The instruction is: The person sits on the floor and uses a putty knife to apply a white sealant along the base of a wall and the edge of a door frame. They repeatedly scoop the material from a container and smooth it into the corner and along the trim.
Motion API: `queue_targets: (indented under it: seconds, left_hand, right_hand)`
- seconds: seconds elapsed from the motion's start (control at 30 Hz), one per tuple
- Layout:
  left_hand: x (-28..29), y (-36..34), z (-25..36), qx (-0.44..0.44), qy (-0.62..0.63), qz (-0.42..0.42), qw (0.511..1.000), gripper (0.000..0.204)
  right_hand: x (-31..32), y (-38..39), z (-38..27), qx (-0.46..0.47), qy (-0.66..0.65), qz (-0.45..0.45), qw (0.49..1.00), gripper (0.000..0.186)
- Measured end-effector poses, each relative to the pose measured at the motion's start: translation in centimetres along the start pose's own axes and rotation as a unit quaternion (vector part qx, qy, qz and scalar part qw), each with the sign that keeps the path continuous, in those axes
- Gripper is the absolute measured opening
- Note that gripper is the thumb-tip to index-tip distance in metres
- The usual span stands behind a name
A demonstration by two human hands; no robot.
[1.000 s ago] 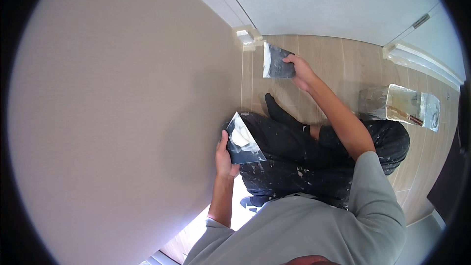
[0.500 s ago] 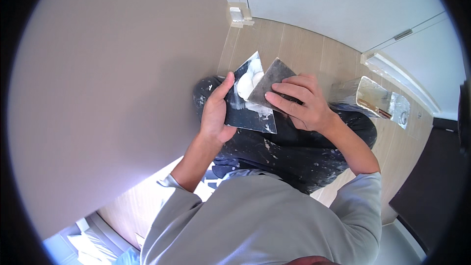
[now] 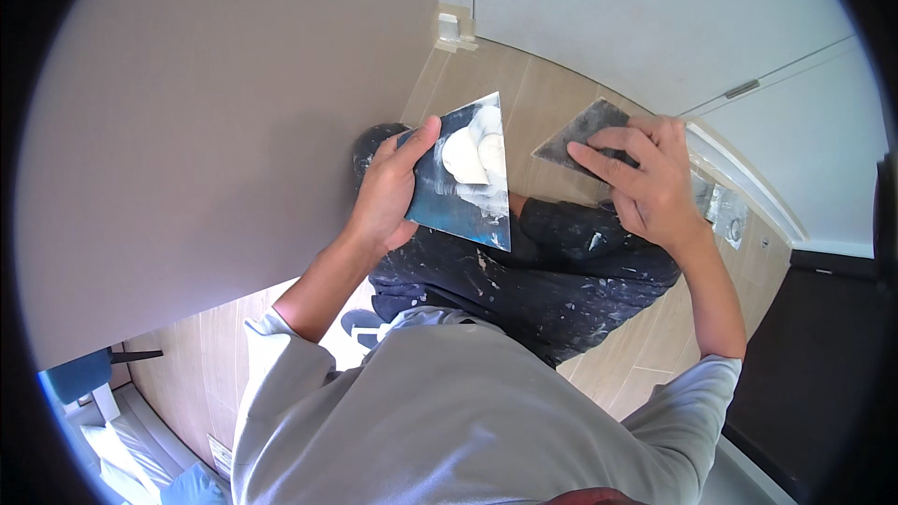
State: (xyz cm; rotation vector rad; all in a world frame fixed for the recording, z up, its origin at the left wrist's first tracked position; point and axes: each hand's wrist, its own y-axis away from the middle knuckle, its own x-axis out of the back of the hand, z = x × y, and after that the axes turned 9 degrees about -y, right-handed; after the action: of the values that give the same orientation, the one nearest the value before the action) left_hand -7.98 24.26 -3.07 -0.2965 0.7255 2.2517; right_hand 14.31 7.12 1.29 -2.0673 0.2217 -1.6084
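Note:
My left hand (image 3: 385, 189) is closed on the edge of a flat dark scraper plate (image 3: 444, 209), thumb on top. A mound of white putty (image 3: 468, 154) sits on the plate, with thin smears around it. To the right, apart from the plate, my right hand (image 3: 655, 178) pinches a smaller dark grey scraper blade (image 3: 582, 136). The blade's pointed corner faces the plate, and its far end is hidden by my fingers. Below both hands are my crouched legs in paint-spattered black trousers (image 3: 524, 271).
A beige wall panel (image 3: 215, 150) rises close on my left. White cabinet doors (image 3: 645, 19) stand ahead, with masking tape (image 3: 456, 30) at the corner. Behind my right hand a container (image 3: 726, 215) shows partly, beside a white strip (image 3: 748, 173). A dark panel (image 3: 795, 355) stands at right.
My right hand has lifted the small blade off the plate and moved it right. The left hand has shifted slightly left, tilting the plate. The container is now mostly covered by my right hand.

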Motion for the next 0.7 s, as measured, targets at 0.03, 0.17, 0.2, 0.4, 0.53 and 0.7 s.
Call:
queue_targets:
  seconds: [0.03,0.17,0.2,0.4,0.53,0.7]
  left_hand:
    - [-0.3,0.0,0.2,-0.004,-0.006,-0.007,1.0,0.04]
    - [-1.3,0.7,0.9,0.009,-0.04,0.021,0.999,0.041]
    - [-1.5,0.9,1.2,0.01,-0.038,0.018,0.999,0.041]
    - [-1.2,1.0,1.4,0.022,-0.036,0.014,0.999,0.043]
    - [-1.2,0.9,1.6,0.03,-0.036,0.003,0.999,0.043]
    - [-1.3,0.8,1.9,0.037,-0.028,-0.002,0.999,0.044]
  right_hand:
    - [0.5,-0.6,-0.3,-0.005,0.004,0.001,1.0,0.04]
    - [1.4,-2.3,-0.7,0.035,0.008,0.0,0.999,0.04]
    - [1.4,-2.6,-0.7,0.04,0.003,-0.003,0.999,0.041]
    - [1.5,-3.5,-0.5,0.062,-0.001,-0.027,0.998,0.041]
    - [1.3,-3.6,-0.3,0.069,-0.005,-0.028,0.997,0.04]
    - [1.0,-3.7,-0.2,0.066,-0.018,-0.037,0.997,0.046]
